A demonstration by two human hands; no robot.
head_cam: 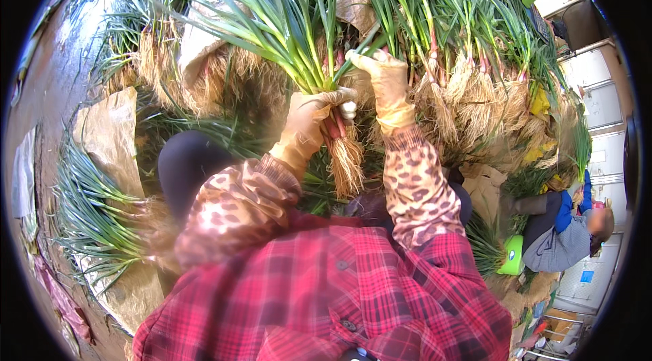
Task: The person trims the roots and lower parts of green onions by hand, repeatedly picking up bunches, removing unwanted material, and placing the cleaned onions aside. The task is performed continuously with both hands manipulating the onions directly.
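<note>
My left hand [321, 111], in a pale glove, is closed around the stems of a bunch of what looks like green garlic [305, 50]. The bunch has long flat leaves fanning upward, reddish stem bases and tan roots [346, 165] hanging below the fist. Close by on the right, my right hand [383, 73], gloved as well, grips a green leaf [369, 41] that slants up from the top of the bunch. Where that leaf begins is hard to make out. Behind both hands lies a long heap of similar plants [468, 40], roots towards me.
More plants [102, 208] lie on sacking [119, 129] at the left. Woven sacking [206, 35] partly covers the heap. My knee [191, 170] rises beside the left forearm. At the right a person [555, 238] sits by a green stool [512, 254], holding plants.
</note>
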